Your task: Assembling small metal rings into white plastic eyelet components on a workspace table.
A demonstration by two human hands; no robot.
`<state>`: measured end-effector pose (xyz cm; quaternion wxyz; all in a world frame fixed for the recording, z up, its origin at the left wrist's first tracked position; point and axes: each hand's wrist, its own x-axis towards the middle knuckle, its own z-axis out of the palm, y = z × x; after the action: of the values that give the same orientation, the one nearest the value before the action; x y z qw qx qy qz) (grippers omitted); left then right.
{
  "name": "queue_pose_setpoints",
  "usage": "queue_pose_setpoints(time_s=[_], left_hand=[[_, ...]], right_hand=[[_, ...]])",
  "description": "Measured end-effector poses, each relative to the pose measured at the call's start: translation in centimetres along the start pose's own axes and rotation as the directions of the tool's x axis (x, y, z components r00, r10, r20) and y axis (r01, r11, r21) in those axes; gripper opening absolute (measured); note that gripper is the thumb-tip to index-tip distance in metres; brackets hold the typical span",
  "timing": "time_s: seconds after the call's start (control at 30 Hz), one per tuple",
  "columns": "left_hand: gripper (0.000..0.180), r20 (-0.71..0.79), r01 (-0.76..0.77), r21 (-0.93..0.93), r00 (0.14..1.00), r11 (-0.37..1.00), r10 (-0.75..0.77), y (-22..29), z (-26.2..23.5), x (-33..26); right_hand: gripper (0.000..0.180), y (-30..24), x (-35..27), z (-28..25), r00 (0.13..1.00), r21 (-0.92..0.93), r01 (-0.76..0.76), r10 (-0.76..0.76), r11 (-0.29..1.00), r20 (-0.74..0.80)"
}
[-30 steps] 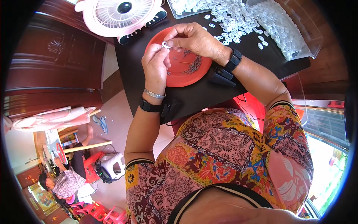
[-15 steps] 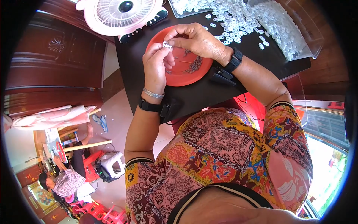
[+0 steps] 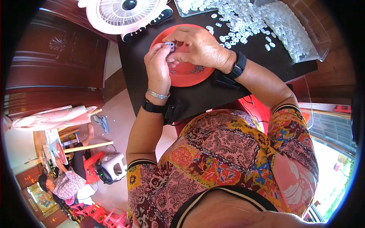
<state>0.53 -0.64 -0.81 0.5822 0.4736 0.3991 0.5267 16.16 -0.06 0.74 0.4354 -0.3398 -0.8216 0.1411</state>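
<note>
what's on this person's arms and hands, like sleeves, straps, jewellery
The left hand and right hand are ungloved. The left wrist wears a silver-coloured bracelet and a black strap with a boxy black device; the right wrist has a wide black wristband. Short, multicoloured patterned sleeves end in black cuffs with a cream stripe.

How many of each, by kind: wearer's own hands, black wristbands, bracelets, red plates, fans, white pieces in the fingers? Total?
Own hands: 2
Black wristbands: 2
Silver bracelet: 1
Red plate: 1
Fan: 1
Held white piece: 1
Total: 8

Excluded, too many to count: loose white pieces, gray bits on the plate.
</note>
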Motion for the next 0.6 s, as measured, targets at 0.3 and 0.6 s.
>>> queue_pose_setpoints(time_s=[0.3, 0.6], left_hand=[[0.025, 0.059, -0.003, -0.051, 0.998, 0.999, 0.006, -0.42, -0.52, 0.23], [0.023, 0.066, -0.025, -0.09, 0.997, 0.996, 0.031, 0.08, -0.27, -0.15]], right_hand=[[0.031, 0.35, -0.14, 0.02, 0.996, -0.108, 0.085, -0.088, 0.99, -0.024], [0.028, -0.22, -0.01, 0.05, 0.996, -0.063, 0.078, -0.081, 0.995, -0.037]])
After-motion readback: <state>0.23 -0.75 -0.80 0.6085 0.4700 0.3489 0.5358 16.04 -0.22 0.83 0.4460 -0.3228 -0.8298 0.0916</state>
